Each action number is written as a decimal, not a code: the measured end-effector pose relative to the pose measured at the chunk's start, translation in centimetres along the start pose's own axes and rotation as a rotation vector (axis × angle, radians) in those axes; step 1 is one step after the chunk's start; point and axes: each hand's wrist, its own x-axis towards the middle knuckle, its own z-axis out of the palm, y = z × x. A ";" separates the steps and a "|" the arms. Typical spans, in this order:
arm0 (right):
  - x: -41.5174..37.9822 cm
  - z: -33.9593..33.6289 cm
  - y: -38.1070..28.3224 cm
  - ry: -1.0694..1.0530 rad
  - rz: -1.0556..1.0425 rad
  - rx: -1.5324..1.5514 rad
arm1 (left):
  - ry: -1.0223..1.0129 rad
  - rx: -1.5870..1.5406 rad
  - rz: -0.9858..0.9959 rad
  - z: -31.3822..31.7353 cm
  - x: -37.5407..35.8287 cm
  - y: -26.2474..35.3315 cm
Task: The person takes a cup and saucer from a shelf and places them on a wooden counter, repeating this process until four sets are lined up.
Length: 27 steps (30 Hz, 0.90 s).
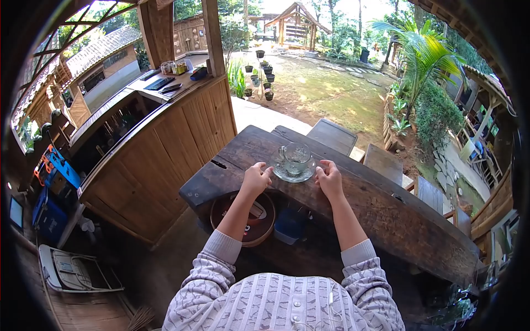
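Note:
A clear glass cup stands on a clear glass saucer on a dark, thick wooden table. My left hand grips the saucer's left rim with its fingers curled. On the other side my right hand holds the right rim in the same way. Both arms wear patterned grey-white sleeves and reach forward over the table's near edge.
A round wooden tray and a blue container sit below the table's near edge. A wooden counter stands to the left, with a folded chair on the floor. Benches lie beyond the table.

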 end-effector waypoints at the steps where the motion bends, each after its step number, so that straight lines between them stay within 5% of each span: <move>1: -0.6 0.0 0.0 0.000 0.001 0.000 | -0.009 -0.041 0.030 -0.1 -0.6 -0.2; 12: -12.0 -1.0 -5.3 -0.028 -0.226 0.234 | -0.096 -0.261 0.355 -0.9 -12.1 3.8; 19: -19.5 -2.3 -2.7 -0.092 -0.427 0.270 | -0.188 -0.590 0.139 1.4 -19.8 0.6; 27: -21.3 -3.7 -2.5 -0.083 -0.460 0.149 | -0.193 -0.628 0.173 1.2 -20.4 0.9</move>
